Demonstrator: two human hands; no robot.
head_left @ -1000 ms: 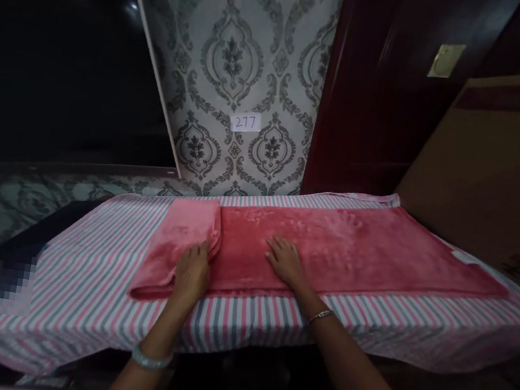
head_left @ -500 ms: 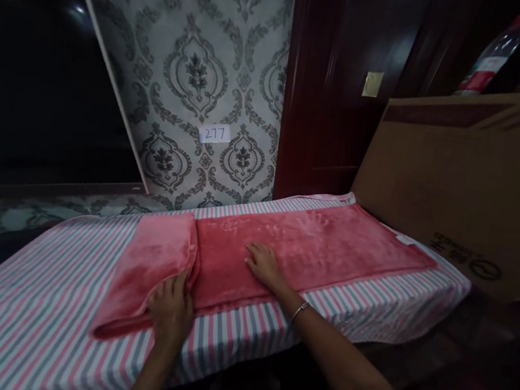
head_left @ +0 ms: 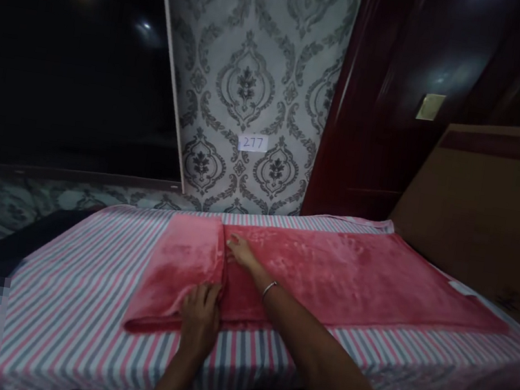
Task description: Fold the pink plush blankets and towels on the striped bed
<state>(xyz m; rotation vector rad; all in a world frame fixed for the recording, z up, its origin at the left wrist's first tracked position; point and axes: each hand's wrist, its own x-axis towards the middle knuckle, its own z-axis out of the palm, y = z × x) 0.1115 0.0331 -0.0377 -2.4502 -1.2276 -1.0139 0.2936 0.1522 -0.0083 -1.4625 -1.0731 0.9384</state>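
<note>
A red plush towel lies lengthwise on a table covered with a pink, grey and white striped cloth. Its left end is folded over into a lighter pink flap. My left hand rests flat on the near end of the fold line, fingers apart. My right hand, with a bracelet on the wrist, lies flat on the towel at the far part of the same fold edge, fingers stretched out.
Patterned grey wallpaper with a small label reading 277 stands behind the table. A dark red door is at the back right, a large cardboard box at the right. A dark object lies at the table's left.
My right hand has slid left along the towel, from its middle to the fold edge. My left hand stays at the near end of the fold. The camera view has shifted.
</note>
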